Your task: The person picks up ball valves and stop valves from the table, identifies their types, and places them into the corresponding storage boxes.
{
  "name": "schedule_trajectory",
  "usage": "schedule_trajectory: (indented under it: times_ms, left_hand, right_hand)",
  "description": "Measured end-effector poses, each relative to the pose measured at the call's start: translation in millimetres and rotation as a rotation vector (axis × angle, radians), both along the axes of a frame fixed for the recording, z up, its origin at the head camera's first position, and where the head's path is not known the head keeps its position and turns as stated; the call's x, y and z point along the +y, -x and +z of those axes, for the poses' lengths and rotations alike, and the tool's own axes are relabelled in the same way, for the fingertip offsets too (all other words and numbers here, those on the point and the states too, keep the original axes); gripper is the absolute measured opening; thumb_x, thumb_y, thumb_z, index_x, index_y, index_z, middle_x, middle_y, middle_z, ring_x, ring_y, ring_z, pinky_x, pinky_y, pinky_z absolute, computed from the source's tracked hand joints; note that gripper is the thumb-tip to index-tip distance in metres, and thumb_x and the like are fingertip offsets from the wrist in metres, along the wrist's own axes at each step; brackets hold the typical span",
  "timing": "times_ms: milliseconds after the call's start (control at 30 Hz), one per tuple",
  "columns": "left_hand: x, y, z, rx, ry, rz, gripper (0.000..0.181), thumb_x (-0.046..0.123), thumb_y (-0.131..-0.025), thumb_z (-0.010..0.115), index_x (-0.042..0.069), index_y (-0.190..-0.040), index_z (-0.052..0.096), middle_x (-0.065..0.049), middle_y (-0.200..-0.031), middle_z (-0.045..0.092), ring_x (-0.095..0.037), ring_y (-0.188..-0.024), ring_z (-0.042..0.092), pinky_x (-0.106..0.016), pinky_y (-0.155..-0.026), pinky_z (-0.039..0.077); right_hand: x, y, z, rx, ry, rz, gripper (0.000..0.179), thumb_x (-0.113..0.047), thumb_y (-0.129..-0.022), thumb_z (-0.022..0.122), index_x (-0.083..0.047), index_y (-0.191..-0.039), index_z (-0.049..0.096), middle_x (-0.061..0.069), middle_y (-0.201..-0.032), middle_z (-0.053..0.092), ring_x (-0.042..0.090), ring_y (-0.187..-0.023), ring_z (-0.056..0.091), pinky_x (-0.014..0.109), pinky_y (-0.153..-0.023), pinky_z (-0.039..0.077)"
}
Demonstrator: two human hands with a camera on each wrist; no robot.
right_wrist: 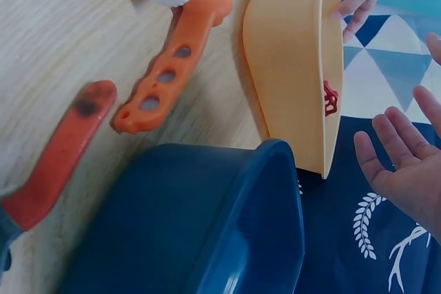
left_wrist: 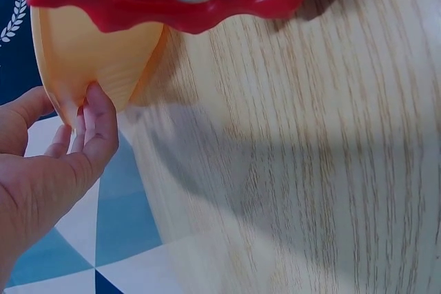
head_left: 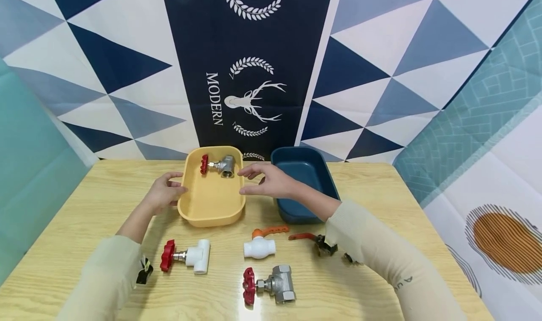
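The left hand (head_left: 165, 192) pinches the left rim of the yellow bin (head_left: 211, 201), which holds a metal valve (head_left: 227, 165) and stands on the counter (head_left: 368, 191) beside the blue bin (head_left: 300, 212). The right hand (head_left: 273, 182), fingers parted, hovers near the opposite rim.

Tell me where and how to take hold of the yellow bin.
Take the yellow bin by its two long side walls, probably pinching the rim, with the left hand and right hand from opposite sides: it sits upright, open-topped, and the blue bin leaves a gap on the right. Favour the far half, probably heavier with the metal valve lying there.
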State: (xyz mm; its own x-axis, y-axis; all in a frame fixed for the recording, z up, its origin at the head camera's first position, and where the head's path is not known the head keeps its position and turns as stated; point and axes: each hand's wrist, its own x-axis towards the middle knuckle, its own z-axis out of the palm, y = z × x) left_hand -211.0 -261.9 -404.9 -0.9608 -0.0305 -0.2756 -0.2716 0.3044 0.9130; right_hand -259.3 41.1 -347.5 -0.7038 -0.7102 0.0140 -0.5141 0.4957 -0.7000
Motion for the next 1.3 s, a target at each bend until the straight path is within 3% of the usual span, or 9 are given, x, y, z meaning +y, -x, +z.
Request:
schedule_trajectory:
  times_ms: [300, 533, 833, 1300]
  left_hand:
    - [0.8, -1.5, 3.6, -0.019, 0.040, -0.004, 0.060, 0.008, -0.093, 0.054, 0.000, -0.144, 0.023, -0.013, -0.111, 0.044, -0.016, -0.086, 0.058, -0.030, -0.070, 0.057]
    - [0.2, -1.7, 1.6, -0.027, 0.055, -0.004, 0.061, 0.008, -0.093, 0.054, 0.000, -0.145, 0.023, -0.015, -0.114, 0.043, -0.020, -0.091, 0.057, -0.029, -0.070, 0.057]
    - [2.4, -0.6, 3.3, -0.034, 0.060, -0.004, 0.060, 0.008, -0.092, 0.053, 0.001, -0.144, 0.024, -0.016, -0.114, 0.042, -0.017, -0.089, 0.057, -0.031, -0.073, 0.058]
    - [2.6, -1.9, 4.3, -0.023, 0.068, -0.023, 0.062, 0.009, -0.092, 0.054, -0.001, -0.145, 0.022, -0.016, -0.114, 0.043, -0.012, -0.084, 0.056, -0.028, -0.071, 0.057]
  right_hand:
    - [15.5, -15.9, -0.7, -0.052, 0.005, -0.013, 0.046, -0.036, -0.082, 0.071, -0.020, -0.124, 0.059, -0.004, -0.128, 0.057, 0.012, -0.111, 0.053, 0.026, -0.084, 0.051]
    - [28.3, -27.3, -4.7, -0.053, 0.048, 0.023, 0.046, -0.031, -0.082, 0.071, -0.017, -0.124, 0.058, -0.001, -0.125, 0.059, 0.015, -0.111, 0.054, 0.033, -0.085, 0.052]
    - [43.7, -39.5, -9.5, -0.044, 0.049, 0.055, 0.045, -0.029, -0.082, 0.071, -0.015, -0.123, 0.059, 0.002, -0.121, 0.060, 0.018, -0.109, 0.055, 0.040, -0.084, 0.053]
    - [62.6, -61.8, -17.9, -0.139, 0.050, 0.024, 0.045, -0.031, -0.080, 0.074, -0.017, -0.121, 0.060, -0.001, -0.121, 0.060, 0.016, -0.108, 0.055, 0.045, -0.089, 0.051]
